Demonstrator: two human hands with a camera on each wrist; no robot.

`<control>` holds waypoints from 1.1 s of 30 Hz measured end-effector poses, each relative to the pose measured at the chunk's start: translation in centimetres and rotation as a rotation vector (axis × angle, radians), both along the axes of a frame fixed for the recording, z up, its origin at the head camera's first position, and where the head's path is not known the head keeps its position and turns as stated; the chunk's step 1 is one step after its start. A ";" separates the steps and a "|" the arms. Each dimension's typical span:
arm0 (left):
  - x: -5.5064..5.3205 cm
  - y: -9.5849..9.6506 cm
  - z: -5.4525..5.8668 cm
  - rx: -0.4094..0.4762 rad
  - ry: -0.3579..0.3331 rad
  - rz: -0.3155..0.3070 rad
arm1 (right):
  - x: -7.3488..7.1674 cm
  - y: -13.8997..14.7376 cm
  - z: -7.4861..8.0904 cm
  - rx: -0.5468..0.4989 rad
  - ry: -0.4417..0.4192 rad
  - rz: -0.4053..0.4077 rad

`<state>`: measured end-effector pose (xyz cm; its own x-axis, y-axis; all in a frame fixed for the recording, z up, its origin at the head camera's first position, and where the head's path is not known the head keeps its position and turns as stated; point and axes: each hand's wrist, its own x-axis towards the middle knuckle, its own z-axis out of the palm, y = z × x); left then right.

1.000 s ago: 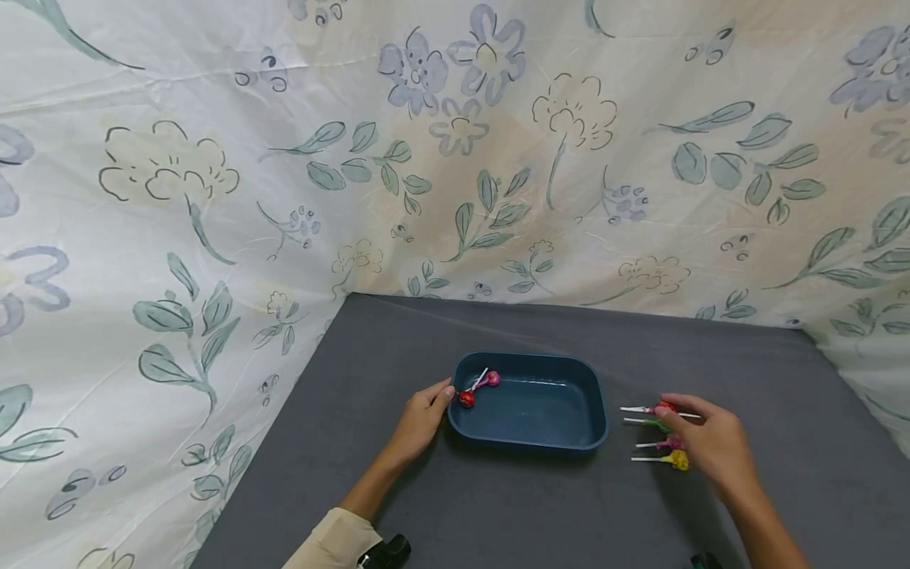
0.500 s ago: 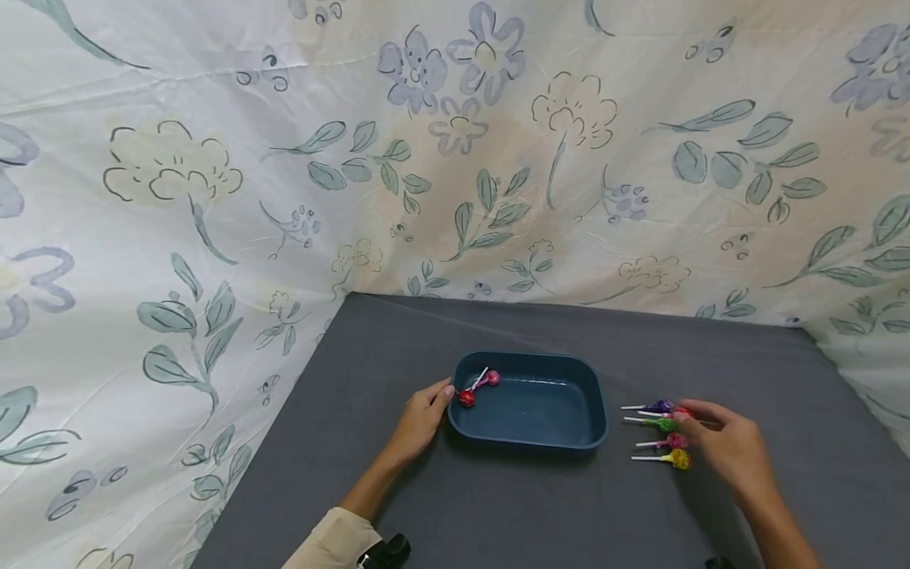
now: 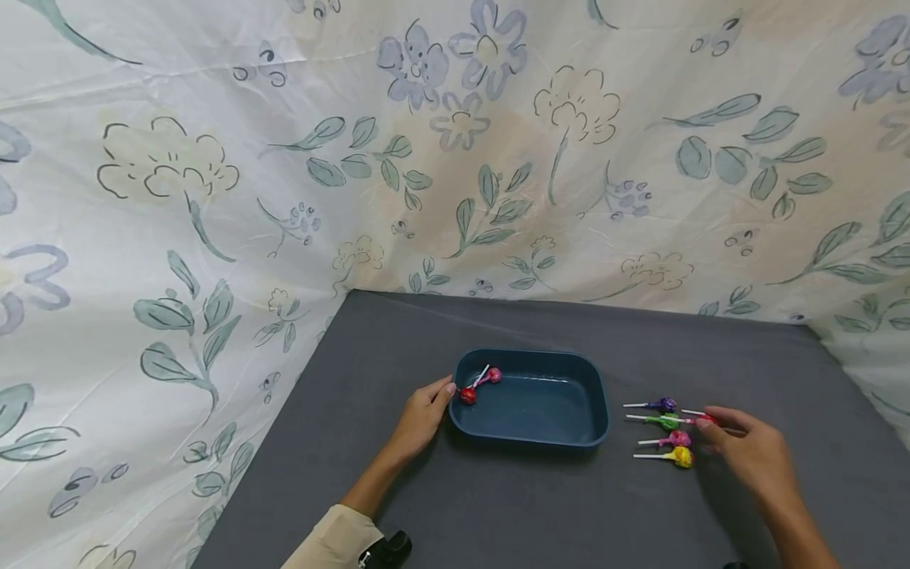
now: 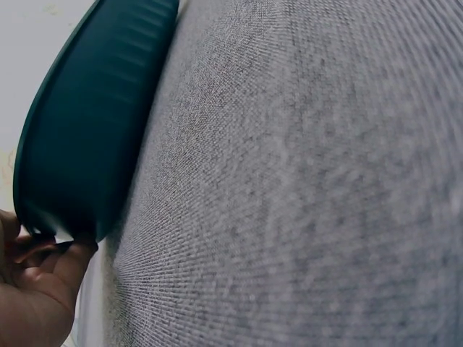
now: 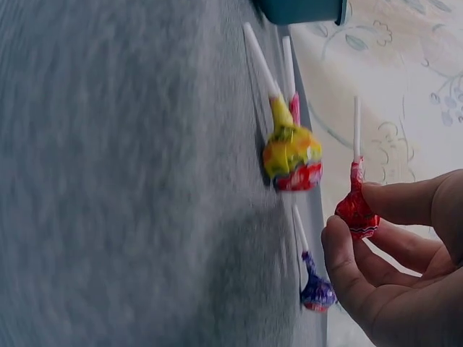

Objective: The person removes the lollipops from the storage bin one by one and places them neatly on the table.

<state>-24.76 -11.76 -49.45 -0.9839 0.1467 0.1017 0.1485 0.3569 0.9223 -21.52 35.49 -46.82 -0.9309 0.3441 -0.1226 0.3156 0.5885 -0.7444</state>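
My left hand grips the left end of a dark blue rectangular tray, its thumb at the rim. In the left wrist view, fingers touch the tray's end wall. Inside the tray lie a red lollipop and a pink lollipop. My right hand pinches another red lollipop by its wrapped head, its stick pointing away from the palm. Left of that hand lie a purple lollipop, a green lollipop, a pink lollipop and a yellow lollipop, sticks pointing left.
A dark grey cloth covers the table. Floral fabric hangs behind it and along the left side. The tray stands between my left hand and the row of lollipops.
My right hand has moved right and slightly nearer me with the red lollipop, uncovering the purple and green ones. The left hand stays at the tray.
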 end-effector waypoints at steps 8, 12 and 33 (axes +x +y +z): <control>0.0 0.0 0.1 0.014 -0.023 0.005 | 0.2 1.7 -0.5 0.020 -0.021 -0.037; 0.0 0.1 0.1 0.013 -0.018 0.005 | 0.2 2.6 -0.7 0.044 -0.018 -0.044; -0.1 0.4 0.2 -0.034 -0.023 0.029 | -1.1 4.9 -1.3 0.073 -0.085 -0.074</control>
<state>-24.90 -11.35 -49.25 -0.9898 0.1212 0.0749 0.1170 0.3916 0.9126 -22.67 40.39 -48.11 -0.8899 0.4225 -0.1722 0.4204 0.6126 -0.6693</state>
